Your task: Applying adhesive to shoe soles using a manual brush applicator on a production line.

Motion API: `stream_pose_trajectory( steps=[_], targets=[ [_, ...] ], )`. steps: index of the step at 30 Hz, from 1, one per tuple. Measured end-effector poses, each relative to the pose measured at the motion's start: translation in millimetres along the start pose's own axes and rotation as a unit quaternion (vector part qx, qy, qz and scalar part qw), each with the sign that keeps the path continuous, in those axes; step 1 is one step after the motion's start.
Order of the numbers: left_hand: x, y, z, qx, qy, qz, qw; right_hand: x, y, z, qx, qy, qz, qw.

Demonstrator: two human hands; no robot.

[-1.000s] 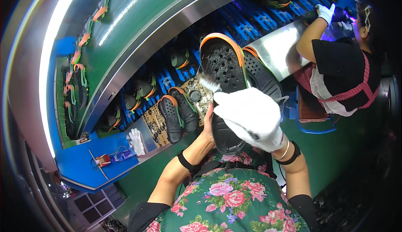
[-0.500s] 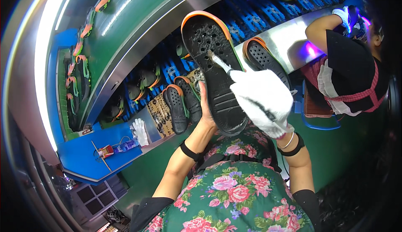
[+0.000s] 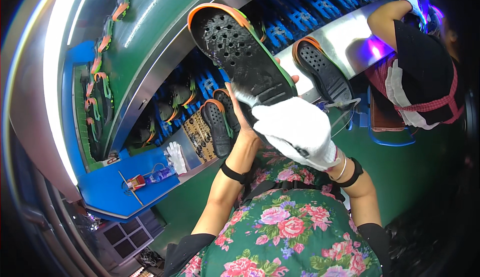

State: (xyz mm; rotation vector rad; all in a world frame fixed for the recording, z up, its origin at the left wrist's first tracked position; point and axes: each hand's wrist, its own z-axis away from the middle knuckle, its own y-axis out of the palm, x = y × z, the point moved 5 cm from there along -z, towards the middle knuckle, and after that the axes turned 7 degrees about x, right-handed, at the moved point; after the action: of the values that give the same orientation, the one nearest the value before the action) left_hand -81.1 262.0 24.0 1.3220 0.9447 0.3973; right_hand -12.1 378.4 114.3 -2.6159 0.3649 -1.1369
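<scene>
A black sandal sole (image 3: 252, 72) with a perforated insole and orange-and-green edging is held up in front of me. My bare left hand (image 3: 246, 122) grips it from beneath, thumb along the left edge and fingertips showing at the right edge. In a white glove, my right hand (image 3: 297, 129) closes around a small brush (image 3: 245, 97). The brush head is blurred and lies at the sole's left edge, below the holes. Wet, shiny streaks mark the perforated part. The heel end is hidden behind the glove.
Similar sandals (image 3: 215, 129) stand on patterned cardboard at left; another sandal (image 3: 320, 69) lies on the metal bench. Behind runs a conveyor with blue racks (image 3: 312, 14). A blue table (image 3: 107, 189) bears a bottle (image 3: 160, 175) and glove (image 3: 176, 158). A co-worker (image 3: 425, 72) sits at right.
My right hand has moved the brush from the holes down and left to the sole's edge. The sole has shifted left and slightly up, and left fingertips now show at its right edge.
</scene>
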Motion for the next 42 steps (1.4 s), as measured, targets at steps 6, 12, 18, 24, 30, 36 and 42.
stream_pose_trajectory(
  steps=[6,12,18,24,30,36,42],
  targets=[
    [-3.6,1.6,-6.4,-0.024,0.058,0.054,0.997,-22.3,-13.7,10.8,-0.031,0.060,-0.052,0.996],
    [-9.0,3.1,-14.8,0.068,-0.004,0.040,0.997,-5.0,-0.6,12.2,0.035,-0.017,-0.078,0.996],
    [-7.6,1.1,-20.9,0.093,0.003,0.070,0.993,-17.7,-7.6,19.0,0.037,0.015,-0.034,0.999],
    [-7.9,-1.5,-25.0,0.080,0.010,0.088,0.993,-28.2,-4.8,24.5,-0.010,0.084,-0.269,0.960],
    [-6.6,-5.5,-23.5,0.010,0.040,0.096,0.995,-9.8,-4.8,27.7,0.005,0.003,-0.070,0.998],
    [-5.3,1.6,-23.7,0.088,0.011,0.012,0.996,-39.4,-13.2,39.1,-0.006,0.144,-0.259,0.955],
    [-0.1,-11.1,-23.4,0.116,-0.020,0.081,0.990,-12.6,-9.2,40.5,0.066,0.088,-0.173,0.979]
  ],
)
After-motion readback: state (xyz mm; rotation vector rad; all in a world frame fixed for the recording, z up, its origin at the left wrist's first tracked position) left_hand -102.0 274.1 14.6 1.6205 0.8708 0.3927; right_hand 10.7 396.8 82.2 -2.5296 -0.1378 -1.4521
